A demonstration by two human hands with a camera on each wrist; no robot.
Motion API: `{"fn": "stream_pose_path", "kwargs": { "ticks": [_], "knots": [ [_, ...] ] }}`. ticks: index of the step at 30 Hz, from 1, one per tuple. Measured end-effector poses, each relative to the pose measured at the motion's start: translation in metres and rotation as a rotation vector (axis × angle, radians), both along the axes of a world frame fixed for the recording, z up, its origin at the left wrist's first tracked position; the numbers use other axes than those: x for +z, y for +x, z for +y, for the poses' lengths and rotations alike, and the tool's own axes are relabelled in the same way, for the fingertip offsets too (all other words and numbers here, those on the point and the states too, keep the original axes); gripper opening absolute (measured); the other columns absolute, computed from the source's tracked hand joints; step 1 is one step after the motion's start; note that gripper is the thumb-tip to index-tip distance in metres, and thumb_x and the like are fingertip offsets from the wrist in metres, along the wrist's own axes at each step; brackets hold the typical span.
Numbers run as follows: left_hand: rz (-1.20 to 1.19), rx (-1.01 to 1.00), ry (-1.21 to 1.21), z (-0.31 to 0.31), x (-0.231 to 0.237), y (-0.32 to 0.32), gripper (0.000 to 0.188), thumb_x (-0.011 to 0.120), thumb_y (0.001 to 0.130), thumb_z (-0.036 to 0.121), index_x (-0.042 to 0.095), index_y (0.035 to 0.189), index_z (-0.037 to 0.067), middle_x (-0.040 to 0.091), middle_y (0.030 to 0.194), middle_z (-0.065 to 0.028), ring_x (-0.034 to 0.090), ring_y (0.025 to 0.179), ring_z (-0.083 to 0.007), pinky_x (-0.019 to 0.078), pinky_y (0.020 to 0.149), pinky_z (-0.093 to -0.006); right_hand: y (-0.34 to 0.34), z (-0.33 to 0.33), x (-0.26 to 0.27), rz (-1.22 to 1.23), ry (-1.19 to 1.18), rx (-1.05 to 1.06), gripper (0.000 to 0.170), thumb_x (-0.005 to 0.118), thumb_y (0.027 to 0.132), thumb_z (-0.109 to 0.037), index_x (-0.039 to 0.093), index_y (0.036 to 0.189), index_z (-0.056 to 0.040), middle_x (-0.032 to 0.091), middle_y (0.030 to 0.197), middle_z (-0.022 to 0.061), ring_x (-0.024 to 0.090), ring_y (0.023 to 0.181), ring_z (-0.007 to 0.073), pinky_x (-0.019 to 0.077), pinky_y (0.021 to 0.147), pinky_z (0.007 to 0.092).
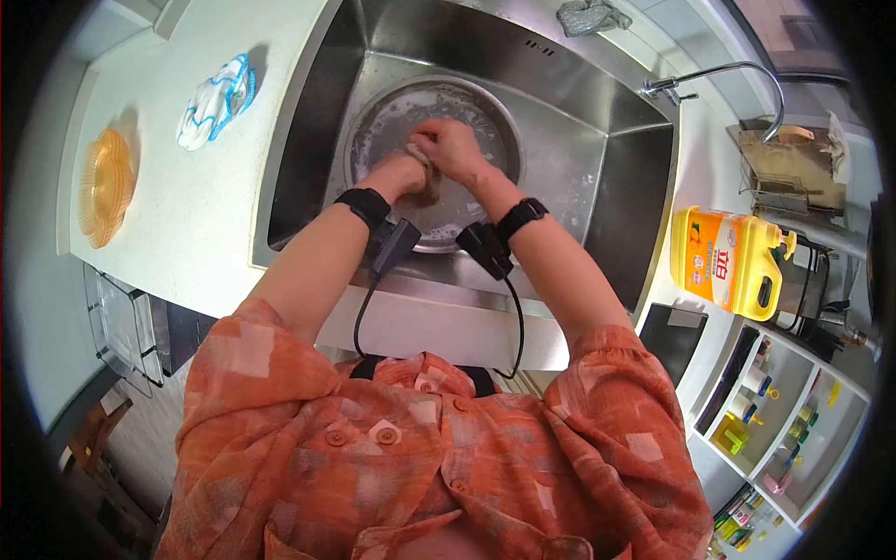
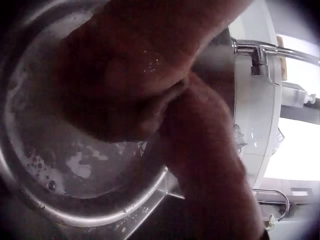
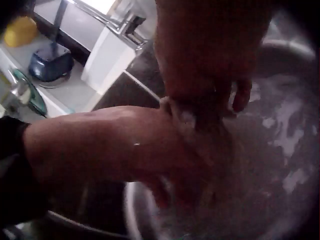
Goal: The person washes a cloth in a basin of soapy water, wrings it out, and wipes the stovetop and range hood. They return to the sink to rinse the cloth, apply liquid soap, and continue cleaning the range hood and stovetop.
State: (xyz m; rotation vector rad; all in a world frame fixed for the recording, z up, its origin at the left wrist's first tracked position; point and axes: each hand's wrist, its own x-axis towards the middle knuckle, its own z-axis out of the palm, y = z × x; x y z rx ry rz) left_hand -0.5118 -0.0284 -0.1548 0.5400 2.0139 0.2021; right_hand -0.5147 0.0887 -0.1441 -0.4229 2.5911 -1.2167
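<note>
A round metal basin of cloudy, sudsy water sits inside the sink. Over it my two hands meet, gripping a wet brownish-grey cloth bunched up between them. My left hand is wrapped round the cloth's lower part, with some of it hanging below the fingers. Just above and to the right, my right hand pinches the upper end, its fingers curled. In the right wrist view the cloth hangs low over the water, dark and blurred. The hands hide most of it in the left wrist view.
The steel sink surrounds the basin, with a faucet at its back right. A yellow detergent jug lies right of it. On the left counter are a white cloth with blue edging and amber dishes.
</note>
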Motion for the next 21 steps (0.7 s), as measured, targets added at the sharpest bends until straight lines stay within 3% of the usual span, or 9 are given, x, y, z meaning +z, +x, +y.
{"fn": "stream_pose_path", "kwargs": {
  "ticks": [2,3,5,7,10,12,15,17,21],
  "knots": [
    [0.224,0.451,0.087,0.002,-0.019,0.003,0.022,0.051,0.077,0.014,0.062,0.095,0.008,0.062,0.09,-0.0129,0.063,0.072,-0.0281,0.0502,0.056,-0.0387,-0.003,0.021,-0.017,-0.085,0.255,-0.082,0.018,0.058,0.077,-0.02,0.064,0.086,-0.0054,0.062,0.084,0.0187,0.06,0.077,0.0314,0.047,0.07,0.0357],
    [0.224,0.452,0.087,-0.001,-0.011,0.004,0.022,0.051,0.077,0.014,0.062,0.095,0.008,0.062,0.09,-0.0129,0.063,0.072,-0.0281,0.0502,0.056,-0.0387,-0.003,0.032,-0.022,-0.181,0.397,-0.111,0.018,0.057,0.076,-0.019,0.064,0.085,-0.005,0.061,0.085,0.0196,0.06,0.079,0.0332,0.0468,0.071,0.0371],
    [-0.023,1.002,0.308,-0.007,0.012,0.004,0.025,0.047,0.079,0.011,0.057,0.1,0.002,0.057,0.103,-0.0166,0.061,0.083,-0.0345,0.0537,0.057,-0.0433,0.011,0.044,-0.037,-0.164,0.413,-0.149,0.018,0.056,0.076,-0.018,0.063,0.084,-0.0039,0.061,0.084,0.0206,0.06,0.078,0.0338,0.0467,0.07,0.0372],
    [-0.045,0.993,0.271,-0.008,0.012,0.004,0.028,0.048,0.078,0.01,0.057,0.102,-0.001,0.058,0.102,-0.0176,0.062,0.08,-0.0359,0.053,0.056,-0.0438,0.016,0.045,-0.043,-0.146,0.424,-0.185,0.018,0.056,0.076,-0.017,0.063,0.084,-0.0028,0.06,0.083,0.0216,0.059,0.078,0.0344,0.0466,0.07,0.0373],
    [-0.077,0.886,0.168,-0.01,-0.004,0.002,0.03,0.05,0.077,0.01,0.056,0.102,-0.004,0.06,0.098,-0.0189,0.063,0.075,-0.0363,0.0525,0.053,-0.0429,0.013,0.036,-0.03,-0.283,0.499,-0.052,0.02,0.055,0.079,-0.019,0.062,0.083,-0.0008,0.063,0.084,0.0172,0.061,0.077,0.0269,0.0472,0.068,0.035],
    [-0.1,0.802,0.112,-0.013,-0.014,0.005,0.03,0.051,0.077,0.012,0.056,0.102,-0.005,0.06,0.095,-0.0193,0.064,0.071,-0.0353,0.0526,0.051,-0.0416,0.013,0.028,0.014,-0.672,-0.254,-0.21,0.021,0.057,0.082,-0.021,0.063,0.085,-0.0015,0.063,0.087,0.0088,0.058,0.077,0.0161,0.0464,0.067,0.0305],
    [-0.106,0.696,0.237,-0.025,0.011,0.021,0.029,0.056,0.076,0.016,0.059,0.097,-0.003,0.062,0.084,-0.0199,0.063,0.059,-0.0331,0.0512,0.049,-0.04,0.015,0.019,0.065,-0.587,-0.386,0.045,0.022,0.059,0.082,-0.023,0.064,0.088,-0.0019,0.061,0.09,0.0026,0.054,0.078,0.0097,0.0448,0.069,0.026],
    [-0.175,1.005,0.538,-0.036,0.051,0.039,0.032,0.06,0.075,0.019,0.056,0.103,0.004,0.061,0.09,-0.0147,0.062,0.071,-0.0262,0.0507,0.052,-0.0385,0.017,0.01,0.068,-0.526,-0.401,0.116,0.022,0.061,0.081,-0.022,0.064,0.089,-0.002,0.062,0.089,0.003,0.054,0.078,0.0104,0.0442,0.071,0.0258],
    [-0.178,0.848,0.407,-0.034,0.027,0.036,0.029,0.06,0.075,0.019,0.058,0.1,0.004,0.062,0.086,-0.0161,0.062,0.067,-0.0266,0.0508,0.052,-0.0391,0.025,-0.014,0.065,-0.281,-0.336,0.225,0.018,0.064,0.077,-0.018,0.065,0.087,-0.0029,0.063,0.085,0.0049,0.056,0.078,0.0131,0.044,0.073,0.0269]
  ]
}}
